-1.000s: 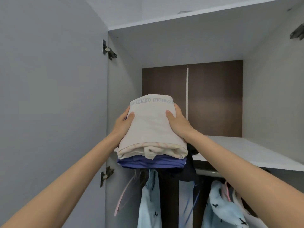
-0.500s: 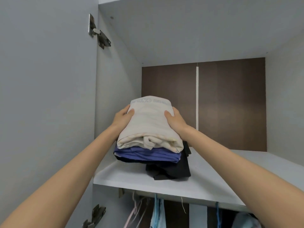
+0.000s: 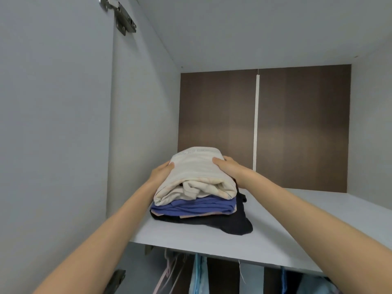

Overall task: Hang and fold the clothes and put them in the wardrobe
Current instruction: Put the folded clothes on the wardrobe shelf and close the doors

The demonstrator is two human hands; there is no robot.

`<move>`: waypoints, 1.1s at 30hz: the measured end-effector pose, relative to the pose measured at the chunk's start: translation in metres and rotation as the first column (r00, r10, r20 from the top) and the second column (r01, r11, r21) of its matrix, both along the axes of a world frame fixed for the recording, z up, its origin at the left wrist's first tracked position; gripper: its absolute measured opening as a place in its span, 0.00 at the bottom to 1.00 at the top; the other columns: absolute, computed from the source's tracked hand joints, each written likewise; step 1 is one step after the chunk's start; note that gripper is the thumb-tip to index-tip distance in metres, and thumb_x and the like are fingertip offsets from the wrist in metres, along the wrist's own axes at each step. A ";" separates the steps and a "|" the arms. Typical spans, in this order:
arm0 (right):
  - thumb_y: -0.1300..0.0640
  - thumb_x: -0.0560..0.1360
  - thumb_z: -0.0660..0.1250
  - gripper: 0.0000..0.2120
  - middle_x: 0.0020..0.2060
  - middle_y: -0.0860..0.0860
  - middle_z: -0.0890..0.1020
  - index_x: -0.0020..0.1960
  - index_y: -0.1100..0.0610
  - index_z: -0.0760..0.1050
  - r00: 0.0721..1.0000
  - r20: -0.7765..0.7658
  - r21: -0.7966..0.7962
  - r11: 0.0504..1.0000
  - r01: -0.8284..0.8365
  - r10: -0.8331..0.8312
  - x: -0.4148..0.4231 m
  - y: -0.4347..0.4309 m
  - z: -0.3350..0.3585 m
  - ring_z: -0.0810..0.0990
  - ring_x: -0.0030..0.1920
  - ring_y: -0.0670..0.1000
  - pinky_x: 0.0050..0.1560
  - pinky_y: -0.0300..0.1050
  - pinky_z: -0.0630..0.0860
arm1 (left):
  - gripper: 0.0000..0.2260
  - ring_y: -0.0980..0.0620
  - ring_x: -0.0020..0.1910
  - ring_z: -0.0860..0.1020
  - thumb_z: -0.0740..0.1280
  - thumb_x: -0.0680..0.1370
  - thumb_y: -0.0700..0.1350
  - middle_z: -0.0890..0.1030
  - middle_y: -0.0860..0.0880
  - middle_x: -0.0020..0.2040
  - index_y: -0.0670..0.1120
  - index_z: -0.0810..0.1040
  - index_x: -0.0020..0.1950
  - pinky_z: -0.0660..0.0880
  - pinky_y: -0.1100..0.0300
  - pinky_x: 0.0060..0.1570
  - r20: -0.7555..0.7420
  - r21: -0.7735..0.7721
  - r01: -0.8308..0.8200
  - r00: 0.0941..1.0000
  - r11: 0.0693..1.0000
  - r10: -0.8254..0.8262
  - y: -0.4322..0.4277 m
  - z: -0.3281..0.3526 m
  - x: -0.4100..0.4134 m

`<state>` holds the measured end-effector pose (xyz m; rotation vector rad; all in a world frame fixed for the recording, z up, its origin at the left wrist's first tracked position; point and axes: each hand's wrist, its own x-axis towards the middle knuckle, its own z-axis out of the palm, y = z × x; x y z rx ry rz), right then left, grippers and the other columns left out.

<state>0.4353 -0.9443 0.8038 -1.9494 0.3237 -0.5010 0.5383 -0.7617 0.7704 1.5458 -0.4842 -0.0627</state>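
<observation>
Folded clothes (image 3: 195, 196) rest on wardrobe's upper shelf (image 3: 297, 219)

My two hands clasp the folded clothes from either side as the pile sits on the left part of the white shelf, close to the wardrobe's side wall. My left hand (image 3: 161, 172) grips the left edge of the cream garment (image 3: 197, 172) on top, thumb laid over it, fingers out of sight behind the cloth. My right hand (image 3: 229, 168) grips the right edge, thumb on top, fingers curled round the far side. Between them the cream piece lies over a blue garment (image 3: 195, 205), which lies over a dark garment (image 3: 239, 223) that spills rightward onto the shelf. A brown back panel (image 3: 297, 124) stands behind. Pale blue hanging clothes (image 3: 198, 276) show under the shelf, and a metal hinge (image 3: 124, 19) sits at top left.
</observation>
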 end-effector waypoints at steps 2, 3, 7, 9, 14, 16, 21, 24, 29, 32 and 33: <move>0.40 0.77 0.61 0.31 0.65 0.56 0.74 0.73 0.57 0.63 0.997 -0.076 0.086 0.996 0.024 -0.018 0.002 -0.013 -0.008 0.75 0.62 0.57 0.63 0.50 0.72 | 0.20 0.46 0.63 0.74 0.65 0.77 0.51 0.75 0.47 0.63 0.44 0.74 0.66 0.68 0.59 0.61 -0.054 0.022 0.019 0.998 1.000 -0.018 -0.002 -0.005 0.003; 0.37 0.76 0.61 0.31 0.63 0.56 0.76 0.70 0.57 0.67 0.995 -0.103 0.147 0.989 0.028 -0.013 0.001 -0.019 -0.012 0.76 0.60 0.56 0.63 0.51 0.73 | 0.24 0.46 0.62 0.75 0.67 0.74 0.55 0.76 0.48 0.63 0.44 0.75 0.65 0.69 0.57 0.63 -0.072 0.041 0.040 0.997 0.998 -0.037 -0.003 -0.006 0.006; 0.30 0.73 0.56 0.32 0.54 0.54 0.78 0.60 0.56 0.74 0.984 -0.176 0.302 0.952 0.058 -0.004 -0.003 -0.033 -0.022 0.77 0.52 0.54 0.55 0.47 0.73 | 0.16 0.50 0.50 0.79 0.60 0.80 0.54 0.82 0.44 0.52 0.43 0.78 0.55 0.72 0.59 0.50 -0.090 0.080 0.177 0.981 0.981 -0.170 0.000 -0.007 0.008; 0.33 0.75 0.55 0.30 0.58 0.55 0.76 0.61 0.56 0.72 0.978 -0.208 0.293 0.952 0.092 -0.031 -0.003 -0.035 -0.028 0.75 0.58 0.56 0.60 0.50 0.70 | 0.17 0.49 0.52 0.78 0.57 0.81 0.53 0.81 0.43 0.55 0.42 0.77 0.58 0.71 0.58 0.52 -0.052 0.149 0.180 0.983 0.972 -0.174 0.005 -0.007 0.005; 0.51 0.79 0.59 0.14 0.46 0.57 0.80 0.44 0.60 0.75 0.973 -0.231 0.339 0.938 0.067 0.014 -0.004 -0.035 -0.039 0.78 0.47 0.55 0.53 0.46 0.74 | 0.24 0.51 0.72 0.65 0.59 0.80 0.56 0.66 0.51 0.73 0.48 0.64 0.74 0.60 0.57 0.68 0.344 0.253 -0.119 0.939 0.960 0.025 0.018 0.001 -0.037; 0.48 0.79 0.61 0.16 0.44 0.57 0.80 0.44 0.60 0.75 0.972 -0.232 0.358 0.933 0.039 0.048 -0.005 -0.032 -0.041 0.78 0.45 0.55 0.53 0.47 0.75 | 0.22 0.53 0.72 0.64 0.59 0.80 0.54 0.67 0.53 0.73 0.52 0.65 0.74 0.59 0.60 0.67 0.529 0.229 -0.143 0.849 0.963 0.000 0.018 0.009 -0.071; 0.44 0.73 0.68 0.20 0.59 0.55 0.80 0.58 0.57 0.77 0.961 -0.251 0.414 0.910 0.002 0.112 -0.011 -0.039 -0.046 0.80 0.54 0.55 0.56 0.48 0.77 | 0.19 0.55 0.64 0.71 0.54 0.71 0.68 0.76 0.61 0.62 0.65 0.76 0.56 0.67 0.53 0.63 0.699 0.518 -0.329 0.695 0.790 -0.169 -0.004 0.015 -0.124; 0.48 0.75 0.68 0.16 0.52 0.56 0.82 0.56 0.59 0.76 0.951 -0.258 0.459 0.887 -0.037 0.173 -0.022 -0.041 -0.046 0.82 0.46 0.55 0.40 0.46 0.82 | 0.25 0.50 0.60 0.72 0.51 0.65 0.74 0.78 0.58 0.56 0.63 0.76 0.49 0.68 0.45 0.60 0.775 0.545 -0.499 0.606 0.673 -0.179 -0.020 0.010 -0.137; 0.51 0.80 0.62 0.11 0.44 0.55 0.83 0.53 0.58 0.77 0.942 -0.211 0.539 0.835 -0.109 0.260 -0.030 -0.044 -0.049 0.84 0.36 0.54 0.36 0.45 0.82 | 0.37 0.39 0.70 0.62 0.59 0.67 0.74 0.68 0.48 0.70 0.58 0.64 0.71 0.49 0.31 0.67 0.806 0.590 -0.703 0.544 0.397 -0.234 -0.041 0.000 -0.151; 0.57 0.81 0.59 0.09 0.40 0.55 0.83 0.51 0.60 0.77 0.959 -0.144 0.581 0.806 -0.116 0.242 -0.034 -0.045 -0.053 0.83 0.32 0.54 0.34 0.44 0.81 | 0.33 0.36 0.70 0.60 0.64 0.70 0.67 0.66 0.45 0.70 0.55 0.63 0.72 0.45 0.30 0.66 0.835 0.550 -0.757 0.504 0.352 -0.221 -0.051 -0.005 -0.161; 0.59 0.81 0.58 0.09 0.37 0.56 0.83 0.49 0.60 0.76 0.964 -0.122 0.601 0.791 -0.117 0.235 -0.035 -0.044 -0.054 0.83 0.31 0.54 0.32 0.44 0.81 | 0.31 0.36 0.69 0.61 0.64 0.71 0.64 0.67 0.45 0.69 0.56 0.63 0.71 0.46 0.30 0.67 0.848 0.530 -0.772 0.487 0.351 -0.210 -0.054 -0.007 -0.161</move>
